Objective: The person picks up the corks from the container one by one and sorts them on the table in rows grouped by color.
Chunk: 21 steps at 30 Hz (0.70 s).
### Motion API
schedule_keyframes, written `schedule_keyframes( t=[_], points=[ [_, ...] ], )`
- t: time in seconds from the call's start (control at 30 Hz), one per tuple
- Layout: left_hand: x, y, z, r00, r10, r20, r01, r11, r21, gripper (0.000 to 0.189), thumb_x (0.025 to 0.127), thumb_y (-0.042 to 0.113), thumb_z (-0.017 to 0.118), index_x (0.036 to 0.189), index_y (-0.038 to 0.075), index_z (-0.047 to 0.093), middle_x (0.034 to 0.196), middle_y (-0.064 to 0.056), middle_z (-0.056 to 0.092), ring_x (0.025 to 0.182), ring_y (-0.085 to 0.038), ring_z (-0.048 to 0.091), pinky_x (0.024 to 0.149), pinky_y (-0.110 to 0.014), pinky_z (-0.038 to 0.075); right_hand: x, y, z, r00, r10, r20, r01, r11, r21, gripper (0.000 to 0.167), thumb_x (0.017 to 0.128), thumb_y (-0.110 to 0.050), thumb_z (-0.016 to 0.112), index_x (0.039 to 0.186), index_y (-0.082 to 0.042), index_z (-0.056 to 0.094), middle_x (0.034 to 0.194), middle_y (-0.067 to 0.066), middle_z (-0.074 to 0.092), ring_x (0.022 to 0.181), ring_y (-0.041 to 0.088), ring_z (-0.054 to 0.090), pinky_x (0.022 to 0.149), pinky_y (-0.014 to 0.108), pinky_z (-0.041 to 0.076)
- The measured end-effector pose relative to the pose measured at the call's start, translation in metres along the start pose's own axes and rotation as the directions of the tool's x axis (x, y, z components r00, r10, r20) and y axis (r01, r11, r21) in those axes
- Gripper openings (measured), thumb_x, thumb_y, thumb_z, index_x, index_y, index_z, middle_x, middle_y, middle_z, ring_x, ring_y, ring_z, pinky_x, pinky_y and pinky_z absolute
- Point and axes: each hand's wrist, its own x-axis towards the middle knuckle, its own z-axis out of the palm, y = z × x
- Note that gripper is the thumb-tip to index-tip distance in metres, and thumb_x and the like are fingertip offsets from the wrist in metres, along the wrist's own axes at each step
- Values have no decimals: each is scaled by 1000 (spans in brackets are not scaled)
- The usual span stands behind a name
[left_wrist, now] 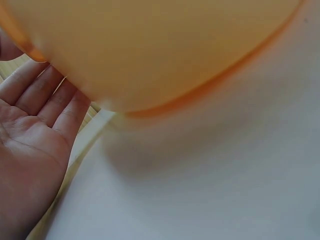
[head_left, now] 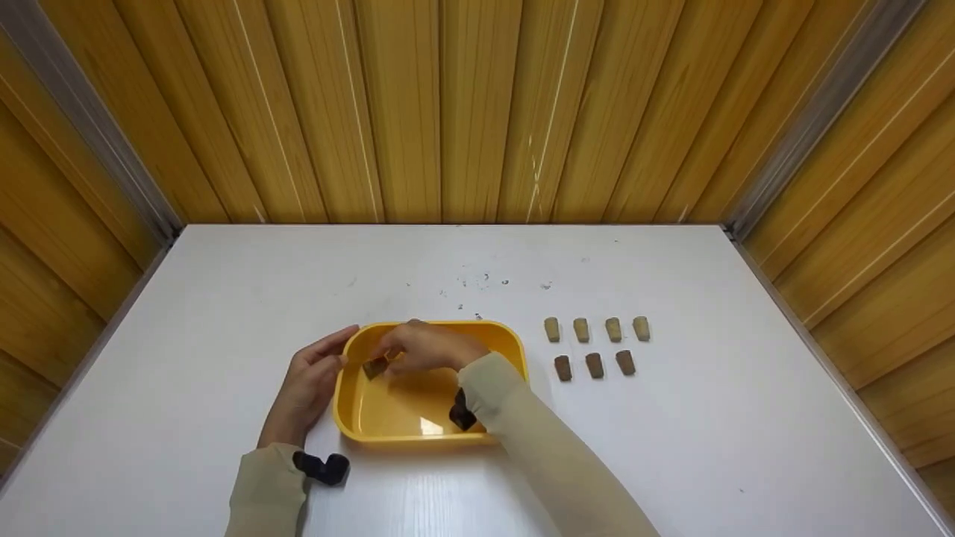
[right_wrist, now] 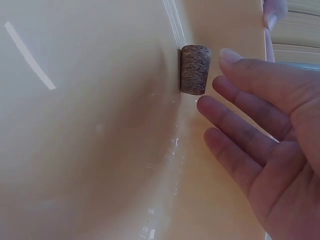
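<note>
A yellow plastic tray (head_left: 403,440) stands on the table, its left end beside my left hand (head_left: 302,388). In the left wrist view the fingers (left_wrist: 70,112) of that hand lie nearly straight along the outside of the tray wall. My right hand (head_left: 429,347) reaches down inside the tray. A brown speckled cork stopper (right_wrist: 195,70) lies in the tray at the foot of its wall. In the right wrist view the thumb and fingertips are spread close beside the stopper, with a small gap showing.
Right of the tray, several pale cork stoppers (head_left: 582,330) form a row. Three dark brown stoppers (head_left: 594,365) line up in front of them. Wood-patterned panels (head_left: 477,112) wall in the white table (head_left: 746,418) at the back and sides.
</note>
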Motion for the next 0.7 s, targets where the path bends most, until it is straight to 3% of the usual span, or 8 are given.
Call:
schedule_keyframes(
  t=[0.43, 0.7],
  points=[
    [0, 0, 0, 1000, 5, -8, -4, 1000, 26, 52, 85, -8, 46, 137, -6, 48, 128, -2, 62, 122, -12, 55, 102, -21, 46, 4, -3, 8, 1000, -5, 16, 5, 999, 50, 33, 85, -7, 70, 118, -9, 68, 111, 0, 70, 100, 9, 62, 92, 14, 49],
    [1, -1, 0, 1000, 6, 4, -6, 1000, 17, 52, 86, -8, 46, 138, -7, 46, 127, 0, 62, 124, -12, 54, 104, -22, 45, 5, -5, 8, 1000, 5, 22, -5, 1000, -15, 30, 85, -6, 69, 114, -10, 71, 109, -1, 69, 97, 10, 59, 92, 16, 49]
  ],
)
